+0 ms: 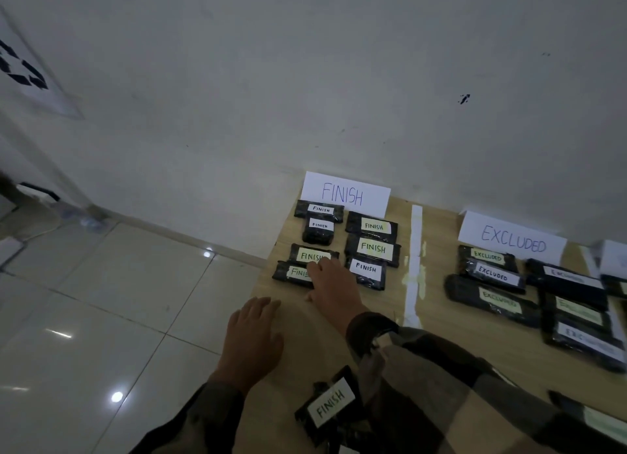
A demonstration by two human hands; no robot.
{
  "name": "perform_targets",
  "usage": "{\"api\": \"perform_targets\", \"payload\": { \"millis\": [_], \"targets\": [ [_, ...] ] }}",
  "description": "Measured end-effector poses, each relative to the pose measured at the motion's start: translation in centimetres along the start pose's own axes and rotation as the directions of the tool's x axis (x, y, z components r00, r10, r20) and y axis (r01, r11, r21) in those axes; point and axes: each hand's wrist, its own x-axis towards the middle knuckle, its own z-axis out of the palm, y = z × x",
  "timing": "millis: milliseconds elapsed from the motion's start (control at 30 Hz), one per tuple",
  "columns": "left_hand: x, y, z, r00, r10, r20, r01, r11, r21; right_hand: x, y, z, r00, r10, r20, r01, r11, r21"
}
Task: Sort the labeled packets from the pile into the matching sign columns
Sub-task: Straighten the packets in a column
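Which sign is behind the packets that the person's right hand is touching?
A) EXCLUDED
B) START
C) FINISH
C: the right hand lays its fingers on a packet labelled FINISH, in the column in front of the FINISH sign; the EXCLUDED sign stands off to the right, past the tape strip.

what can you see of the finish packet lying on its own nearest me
The packet is a black, crinkled, glossy plastic-wrapped bundle with a white label hand-lettered FINISH. It lies flat and skewed on the wooden table, nearest the camera, apart from the sorted FINISH packets. A checked sleeve hides its right side.
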Motion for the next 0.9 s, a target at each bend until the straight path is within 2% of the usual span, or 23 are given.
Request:
{"api": "perform_targets", "payload": {
  "millis": [133, 367, 533, 667, 800, 900],
  "targets": [
    [0.3, 1.3, 0.0, 0.998, 0.042, 0.045, -0.042, 0.999, 0.009, -1.1, 0.5, -1.3, 1.0, -0.024, -0.01, 0.024, 0.999, 0.046],
    [-0.3, 4.0, 0.2, 0.987, 0.143, 0.073, -0.145, 0.989, 0.012, -5.7, 2.7, -2.9, 0.99, -0.072, 0.118, 0.057, 0.99, 0.126],
    [-1.9, 5.0, 1.3, 0.979, 0.182, 0.092, -0.184, 0.983, 0.01, -9.0, 3.6, -2.3, 0.95, -0.068, 0.304, 0.031, 0.992, 0.125],
    [-2.8, 5.3, 1.9, 0.972, 0.218, 0.085, -0.22, 0.976, 0.011, -10.8, 3.5, -1.8, 0.899, -0.073, 0.431, 0.063, 0.997, 0.036],
    [-3.5, 6.1, 1.5, 0.967, 0.251, 0.051, -0.252, 0.968, 0.012, -11.9, 3.1, -1.7, 0.923, -0.047, 0.382, 0.029, 0.998, 0.054],
    [-4.1, 6.2, 1.6, 0.969, 0.245, 0.019, -0.24, 0.96, -0.141, -12.8, 3.0, -1.9, 0.948, 0.007, 0.318, -0.067, 0.981, 0.18]
  ]
}}
